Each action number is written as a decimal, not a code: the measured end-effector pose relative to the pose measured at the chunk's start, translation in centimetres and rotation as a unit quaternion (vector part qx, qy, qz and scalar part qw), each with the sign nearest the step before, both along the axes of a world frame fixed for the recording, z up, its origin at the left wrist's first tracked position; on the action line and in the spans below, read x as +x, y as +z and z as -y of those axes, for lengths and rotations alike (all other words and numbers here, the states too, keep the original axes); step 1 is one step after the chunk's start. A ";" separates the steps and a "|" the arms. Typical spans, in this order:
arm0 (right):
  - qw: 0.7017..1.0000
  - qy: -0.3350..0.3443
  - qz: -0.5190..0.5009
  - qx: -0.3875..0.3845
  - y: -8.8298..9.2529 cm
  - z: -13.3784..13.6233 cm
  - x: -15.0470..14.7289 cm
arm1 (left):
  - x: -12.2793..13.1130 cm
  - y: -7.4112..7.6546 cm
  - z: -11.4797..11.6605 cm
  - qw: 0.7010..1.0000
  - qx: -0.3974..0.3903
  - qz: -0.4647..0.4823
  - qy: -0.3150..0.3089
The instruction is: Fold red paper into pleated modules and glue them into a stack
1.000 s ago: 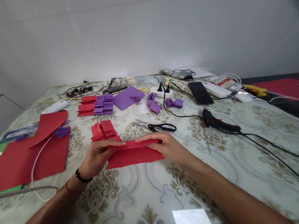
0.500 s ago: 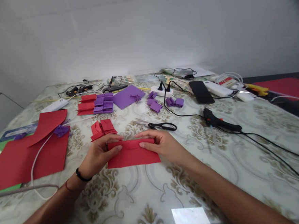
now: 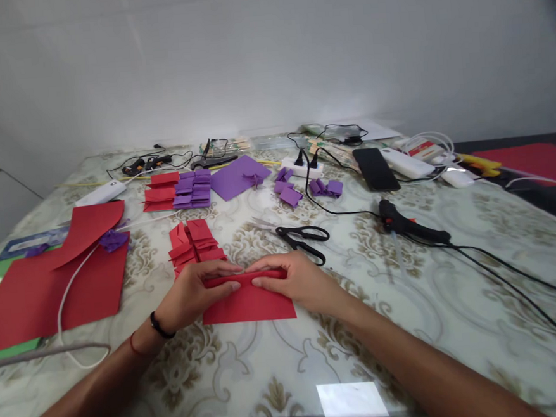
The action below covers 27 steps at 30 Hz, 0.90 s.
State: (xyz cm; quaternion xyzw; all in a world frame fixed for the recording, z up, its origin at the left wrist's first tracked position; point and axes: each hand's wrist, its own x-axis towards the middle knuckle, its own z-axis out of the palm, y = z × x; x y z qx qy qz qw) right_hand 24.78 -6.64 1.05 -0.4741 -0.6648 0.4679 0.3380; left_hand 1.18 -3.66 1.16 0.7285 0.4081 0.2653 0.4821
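Note:
A sheet of red paper (image 3: 249,306) lies before me, its far edge turned over into a narrow fold. My left hand (image 3: 196,293) pinches the left part of that fold between thumb and fingers. On the right part, my right hand (image 3: 299,280) has the same pinch, and the fingertips of both hands nearly meet at the middle. Just beyond my left hand are folded red paper pieces (image 3: 199,236), partly hidden by the fingers. Black-handled scissors (image 3: 303,235) rest open beyond my right hand.
Larger red sheets (image 3: 74,292) lie at the left under a white cable. Folded purple pieces (image 3: 193,189) and a purple sheet (image 3: 238,176) are farther back. To the right are a black glue gun (image 3: 410,224) with its cord, a phone (image 3: 375,170) and a power strip (image 3: 304,168).
Both hands have drawn slightly nearer me and closer together along the fold, pulling the fold's edge with them. More of the scissors and the folded red pieces now shows.

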 end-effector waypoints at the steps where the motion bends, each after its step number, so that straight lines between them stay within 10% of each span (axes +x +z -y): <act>1: 1.000 0.003 -0.001 -0.001 -0.1 0.0 -0.1 | 0.1 0.0 0.1 1.000 -0.007 0.004 -0.003; 27: 0.992 0.004 -0.080 0.093 -0.1 -0.2 0.2 | -0.4 0.6 -0.7 0.992 0.052 0.118 0.013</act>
